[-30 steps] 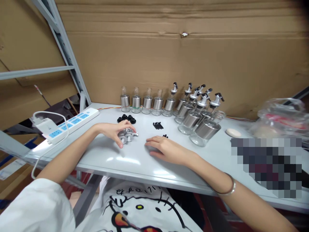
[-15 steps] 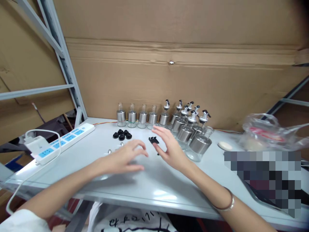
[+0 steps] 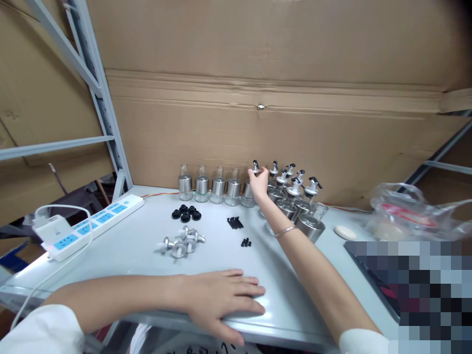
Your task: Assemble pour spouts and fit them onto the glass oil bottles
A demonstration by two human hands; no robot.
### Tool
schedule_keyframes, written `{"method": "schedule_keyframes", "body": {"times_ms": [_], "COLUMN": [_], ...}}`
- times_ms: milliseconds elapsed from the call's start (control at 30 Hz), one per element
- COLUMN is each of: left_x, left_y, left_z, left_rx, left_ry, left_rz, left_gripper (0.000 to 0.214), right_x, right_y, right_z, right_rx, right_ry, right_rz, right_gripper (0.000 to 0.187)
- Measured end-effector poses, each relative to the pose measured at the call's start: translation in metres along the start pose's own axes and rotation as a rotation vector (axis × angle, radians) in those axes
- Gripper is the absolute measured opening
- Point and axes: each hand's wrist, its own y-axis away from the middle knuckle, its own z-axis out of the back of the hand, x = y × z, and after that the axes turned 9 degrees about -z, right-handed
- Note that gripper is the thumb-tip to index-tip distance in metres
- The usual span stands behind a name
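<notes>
My right hand (image 3: 258, 183) is stretched far back to the row of small glass bottles with steel bands, its fingers closed on the black-and-white spout of one capped bottle (image 3: 249, 191). My left hand (image 3: 221, 297) lies flat and open on the near edge of the white table (image 3: 140, 255), holding nothing. Ahead of it lie several silver metal spout caps (image 3: 182, 242), a pile of black rubber rings (image 3: 186, 213), black tubes (image 3: 234, 222) and small black bits (image 3: 246, 242). Uncapped bottles (image 3: 208, 187) stand in a row at the back; capped bottles (image 3: 298, 196) cluster to the right.
A white and blue power strip (image 3: 88, 221) with its cable lies at the table's left. A clear plastic bag (image 3: 413, 211) and a small oval white object (image 3: 345, 232) sit at the right. Cardboard sheets form the back wall, with a grey metal rack (image 3: 92, 78) at the left.
My right hand has reached from the middle of the table back to the bottle row and closed on a spout. My left hand has drawn back and settled flat at the near edge.
</notes>
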Motion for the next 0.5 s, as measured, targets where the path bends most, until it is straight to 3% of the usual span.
{"method": "schedule_keyframes", "body": {"times_ms": [267,400,500], "left_x": [0.002,-0.001,-0.002], "left_y": [0.001,-0.001,0.0], "left_z": [-0.004,0.003,0.008], "left_rx": [-0.04,-0.072,-0.152], "left_ry": [0.03,0.11,0.258], "left_rz": [-0.003,0.018,0.121], "left_gripper": [0.068,0.069,0.078], "right_x": [0.0,0.017,0.042], "right_y": [-0.007,0.007,0.022], "right_z": [-0.005,0.0,0.01], "right_rx": [0.007,-0.05,-0.082], "right_ry": [0.046,0.023,-0.008], "right_rz": [0.036,0.125,0.215], "right_gripper": [0.033,0.029,0.029]}}
